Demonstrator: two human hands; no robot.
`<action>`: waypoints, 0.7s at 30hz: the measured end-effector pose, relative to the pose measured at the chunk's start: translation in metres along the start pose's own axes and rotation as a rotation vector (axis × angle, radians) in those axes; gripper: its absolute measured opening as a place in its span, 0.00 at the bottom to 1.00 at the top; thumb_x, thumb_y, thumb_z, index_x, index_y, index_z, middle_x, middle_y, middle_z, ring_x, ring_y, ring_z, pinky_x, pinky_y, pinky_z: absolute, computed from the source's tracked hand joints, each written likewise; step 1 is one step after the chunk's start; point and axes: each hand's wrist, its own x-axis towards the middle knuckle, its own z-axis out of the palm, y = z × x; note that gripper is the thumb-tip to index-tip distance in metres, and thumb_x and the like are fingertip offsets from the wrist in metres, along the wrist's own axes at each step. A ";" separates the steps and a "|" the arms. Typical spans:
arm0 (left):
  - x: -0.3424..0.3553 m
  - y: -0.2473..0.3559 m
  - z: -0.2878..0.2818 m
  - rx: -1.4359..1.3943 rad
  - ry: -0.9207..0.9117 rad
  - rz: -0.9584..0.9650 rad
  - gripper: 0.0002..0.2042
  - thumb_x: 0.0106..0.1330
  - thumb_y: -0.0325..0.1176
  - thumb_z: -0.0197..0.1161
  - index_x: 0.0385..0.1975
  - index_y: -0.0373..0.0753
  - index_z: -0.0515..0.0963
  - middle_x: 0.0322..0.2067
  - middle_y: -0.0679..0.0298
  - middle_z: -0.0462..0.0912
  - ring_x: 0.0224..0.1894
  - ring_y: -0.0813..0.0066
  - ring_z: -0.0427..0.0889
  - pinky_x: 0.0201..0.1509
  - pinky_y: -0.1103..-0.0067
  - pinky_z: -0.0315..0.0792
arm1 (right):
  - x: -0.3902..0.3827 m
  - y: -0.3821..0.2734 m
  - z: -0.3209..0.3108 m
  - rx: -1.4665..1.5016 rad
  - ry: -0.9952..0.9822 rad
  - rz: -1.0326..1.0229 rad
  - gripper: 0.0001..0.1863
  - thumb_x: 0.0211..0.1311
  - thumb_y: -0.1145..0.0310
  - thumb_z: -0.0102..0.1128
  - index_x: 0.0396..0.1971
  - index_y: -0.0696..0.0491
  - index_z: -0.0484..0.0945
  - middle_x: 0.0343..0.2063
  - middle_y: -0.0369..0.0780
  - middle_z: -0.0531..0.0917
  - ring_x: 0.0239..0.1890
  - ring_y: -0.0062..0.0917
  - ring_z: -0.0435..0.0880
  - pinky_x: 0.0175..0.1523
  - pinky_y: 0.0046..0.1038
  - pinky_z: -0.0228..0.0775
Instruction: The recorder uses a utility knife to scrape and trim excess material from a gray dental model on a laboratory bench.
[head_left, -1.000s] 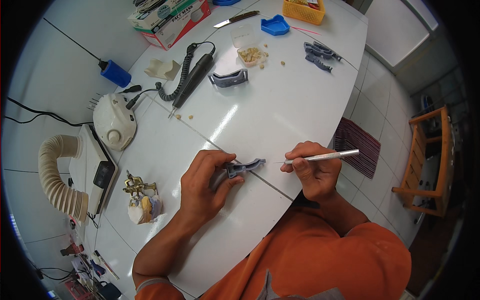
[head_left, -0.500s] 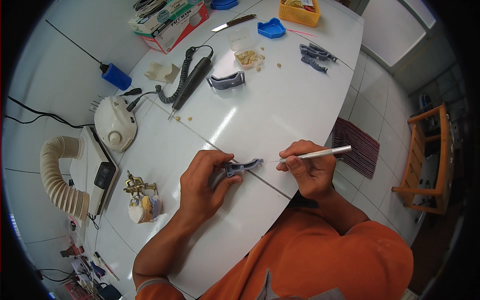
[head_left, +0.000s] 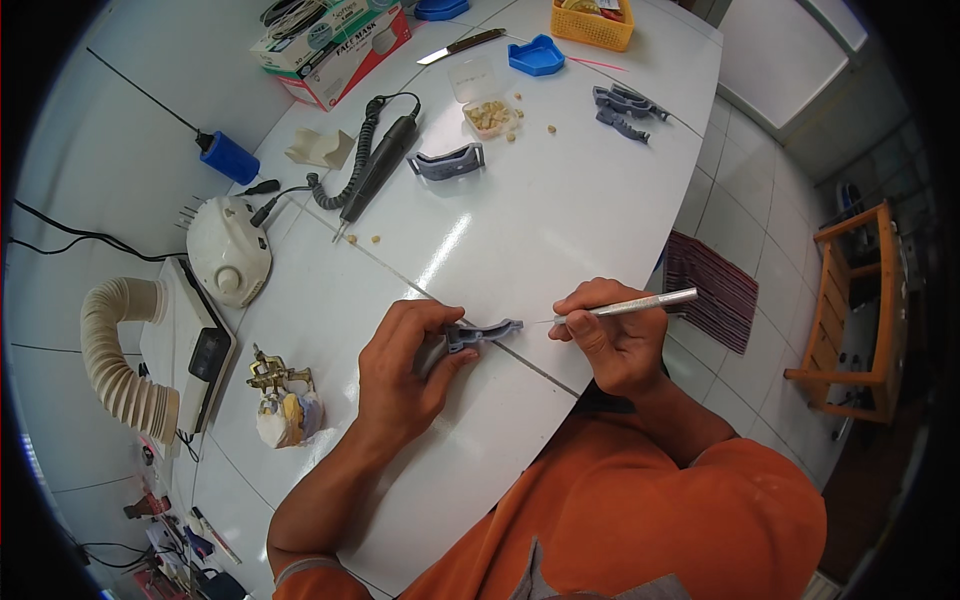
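A small grey-blue curved moulded piece (head_left: 485, 333) is gripped at its left end between the thumb and fingers of my left hand (head_left: 403, 365). Its free end points right. My right hand (head_left: 618, 335) holds a silver craft knife (head_left: 640, 304) like a pen. The knife's thin tip points left, just short of the piece's free end and apart from it. A similar grey curved piece (head_left: 447, 163) stands farther off on the table. More grey pieces (head_left: 625, 110) lie near the far right edge.
Tooth-coloured bits fill a small clear box (head_left: 490, 115), with some loose around it. A black rotary handpiece (head_left: 380, 168) is cabled to a white control unit (head_left: 228, 248). At left stand a dental cast (head_left: 288, 415) and a ribbed hose (head_left: 105, 345). The white table (head_left: 470, 440) ends at right.
The view has shifted very slightly. My hands, the grey piece and the craft knife keep nearly the same positions relative to each other.
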 end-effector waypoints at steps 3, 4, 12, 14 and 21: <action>0.001 0.002 -0.001 0.017 -0.009 -0.002 0.23 0.55 0.19 0.83 0.51 0.35 0.84 0.44 0.59 0.86 0.42 0.69 0.83 0.49 0.75 0.80 | 0.000 0.000 0.000 -0.010 0.007 0.002 0.07 0.78 0.73 0.69 0.42 0.63 0.86 0.31 0.43 0.90 0.31 0.23 0.91 0.36 0.23 0.81; 0.001 0.002 -0.001 0.014 -0.011 -0.001 0.23 0.55 0.19 0.83 0.51 0.35 0.84 0.44 0.59 0.86 0.42 0.69 0.83 0.49 0.75 0.80 | -0.001 0.000 0.000 -0.012 0.013 0.004 0.07 0.78 0.73 0.69 0.42 0.63 0.87 0.31 0.43 0.90 0.31 0.23 0.91 0.36 0.23 0.81; 0.000 0.002 -0.002 0.024 -0.034 -0.011 0.23 0.55 0.18 0.83 0.51 0.34 0.84 0.46 0.57 0.87 0.47 0.65 0.89 0.53 0.73 0.81 | -0.001 0.000 0.001 0.014 0.008 0.006 0.08 0.78 0.73 0.69 0.42 0.64 0.86 0.31 0.43 0.90 0.32 0.23 0.91 0.37 0.23 0.81; -0.001 0.002 -0.002 0.029 -0.033 -0.008 0.23 0.55 0.18 0.83 0.51 0.34 0.84 0.46 0.57 0.87 0.47 0.65 0.89 0.53 0.73 0.81 | -0.001 0.000 0.000 0.021 0.010 -0.001 0.08 0.78 0.73 0.69 0.42 0.64 0.86 0.31 0.43 0.90 0.32 0.23 0.91 0.37 0.23 0.81; 0.001 0.002 -0.003 0.057 -0.041 0.021 0.23 0.55 0.18 0.83 0.51 0.34 0.84 0.46 0.57 0.87 0.47 0.64 0.88 0.53 0.72 0.81 | 0.000 -0.001 0.001 0.013 0.012 0.001 0.07 0.78 0.74 0.69 0.42 0.64 0.87 0.31 0.44 0.90 0.32 0.23 0.92 0.37 0.23 0.81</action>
